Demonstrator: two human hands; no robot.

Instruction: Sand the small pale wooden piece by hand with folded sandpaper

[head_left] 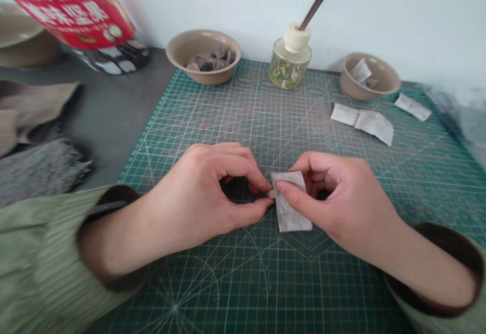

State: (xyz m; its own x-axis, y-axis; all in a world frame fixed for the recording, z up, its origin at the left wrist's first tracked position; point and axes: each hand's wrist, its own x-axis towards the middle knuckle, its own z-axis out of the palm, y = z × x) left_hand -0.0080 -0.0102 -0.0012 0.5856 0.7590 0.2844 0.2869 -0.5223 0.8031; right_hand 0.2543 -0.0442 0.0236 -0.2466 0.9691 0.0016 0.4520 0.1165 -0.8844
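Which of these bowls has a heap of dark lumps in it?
The middle bowl, left of the glass bottle. The right-hand bowl shows a pale piece and no such heap; the far-left bowl, partly out of view, shows no lumps.

On the red container (87, 0) at the upper left, a row of large white Chinese characters is running across the front — the last three are reading 味坚果, while the first is blurring. Above it, a line of small pale capitals is showing, apparently beginning with NUTS; another small line below is staying too blurred to read. The green cutting mat (250, 116) is carrying printed grid lines, angle lines and arcs — its tiny edge markings are blurring beyond reading.
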